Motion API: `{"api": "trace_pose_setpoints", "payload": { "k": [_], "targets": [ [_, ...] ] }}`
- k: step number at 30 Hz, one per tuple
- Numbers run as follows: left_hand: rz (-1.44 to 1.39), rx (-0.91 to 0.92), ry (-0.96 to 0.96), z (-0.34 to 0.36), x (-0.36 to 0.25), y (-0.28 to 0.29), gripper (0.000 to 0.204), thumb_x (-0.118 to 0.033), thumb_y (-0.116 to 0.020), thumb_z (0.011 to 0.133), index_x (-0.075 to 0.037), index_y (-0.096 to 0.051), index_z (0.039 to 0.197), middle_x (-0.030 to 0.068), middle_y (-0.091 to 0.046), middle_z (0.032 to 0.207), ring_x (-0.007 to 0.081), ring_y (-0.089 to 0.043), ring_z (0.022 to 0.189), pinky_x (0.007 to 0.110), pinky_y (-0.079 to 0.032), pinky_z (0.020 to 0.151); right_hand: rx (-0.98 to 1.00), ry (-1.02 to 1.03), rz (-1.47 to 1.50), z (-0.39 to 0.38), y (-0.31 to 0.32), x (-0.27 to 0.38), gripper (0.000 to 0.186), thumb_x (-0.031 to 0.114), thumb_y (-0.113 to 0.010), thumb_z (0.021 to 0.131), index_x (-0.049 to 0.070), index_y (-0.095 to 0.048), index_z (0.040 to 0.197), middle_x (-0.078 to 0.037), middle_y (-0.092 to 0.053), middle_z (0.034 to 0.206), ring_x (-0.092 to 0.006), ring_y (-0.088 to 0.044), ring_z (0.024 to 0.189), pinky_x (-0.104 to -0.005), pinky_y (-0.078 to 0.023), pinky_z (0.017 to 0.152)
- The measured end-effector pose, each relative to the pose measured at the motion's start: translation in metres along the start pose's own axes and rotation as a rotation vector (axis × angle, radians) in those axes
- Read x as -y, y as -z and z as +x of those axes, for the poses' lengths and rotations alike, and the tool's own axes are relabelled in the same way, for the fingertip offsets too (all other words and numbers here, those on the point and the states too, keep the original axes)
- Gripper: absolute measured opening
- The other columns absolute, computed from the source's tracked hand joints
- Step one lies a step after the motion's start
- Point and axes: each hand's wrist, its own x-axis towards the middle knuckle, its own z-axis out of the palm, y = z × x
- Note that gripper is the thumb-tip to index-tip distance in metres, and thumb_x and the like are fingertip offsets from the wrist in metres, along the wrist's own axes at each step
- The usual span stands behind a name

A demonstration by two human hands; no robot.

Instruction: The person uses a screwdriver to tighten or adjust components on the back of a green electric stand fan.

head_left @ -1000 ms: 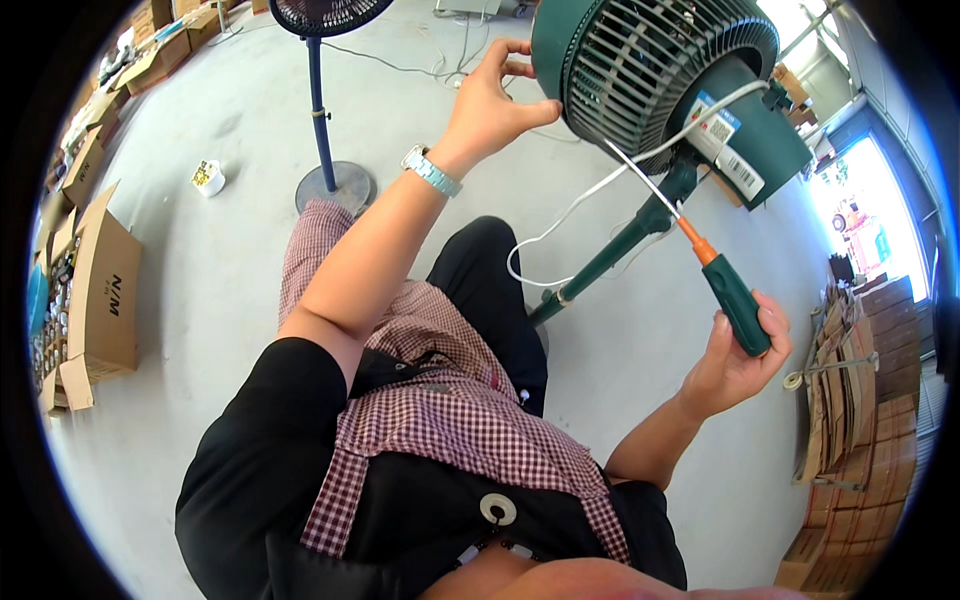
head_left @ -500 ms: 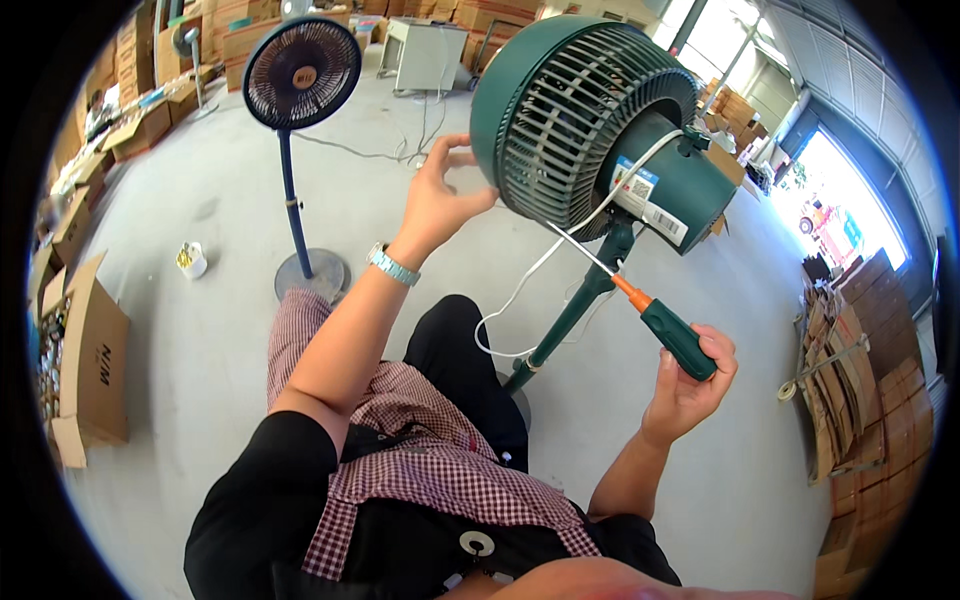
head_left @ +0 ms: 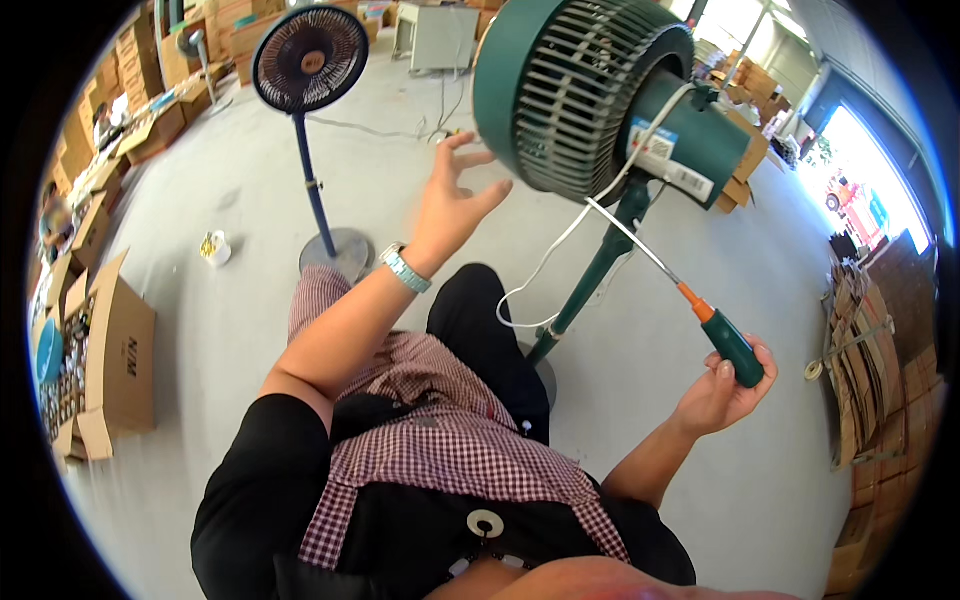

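A dark green stand fan tilts in front of me, with a slatted rear grille, a motor housing and a white cord hanging off it. Close by its front rim, my left hand has its fingers spread and holds nothing. My right hand grips a screwdriver by its green and orange handle. The long shaft points up and left, its tip just under the grille beside the cord. Whether the tip touches the fan, I cannot tell.
A dark blue stand fan stands ahead on the left. An open carton of small parts is at far left, and a small white tub sits on the floor. Flattened cardboard is stacked at right. A white cabinet stands at the back.
My left hand's thumb has come off the fan's rim. My right hand and the screwdriver have shifted right and down, the tip moving from the grille's lower edge. The whole view has shifted slightly.
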Motion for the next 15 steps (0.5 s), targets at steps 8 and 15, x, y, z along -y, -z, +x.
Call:
{"api": "trace_pose_setpoints", "payload": {
  "k": [8, 15],
  "targets": [
    [-0.722, 0.201, 0.631, -0.032, -0.003, -0.022, 0.023, -0.018, -0.047, 0.096, -0.007, -0.05, 0.115, 0.0117, -0.066, 0.11, 0.004, -0.025, 0.048, 0.018, -0.023, 0.043, 0.019, -0.129, 0.079, -0.007, 0.015, -0.006, 0.037, 0.002, -0.055, 0.083, 0.001, -0.048, 0.119, -0.017, -0.054, 0.112, -0.0148, -0.049, 0.072, -0.0264, -0.04, 0.061],
    [-1.027, 0.212, 0.801, -0.028, 0.003, -0.037, 0.023, -0.02, -0.041, 0.098, -0.003, -0.054, 0.107, 0.0092, -0.066, 0.094, 0.0062, -0.023, 0.046, 0.02, -0.023, 0.04, 0.034, -0.17, 0.122, -0.009, 0.011, -0.001, 0.038, 0.002, -0.055, 0.083, 0.0, -0.047, 0.12, -0.017, -0.054, 0.113, -0.015, -0.05, 0.076, -0.0244, -0.04, 0.061]
  ]
}}
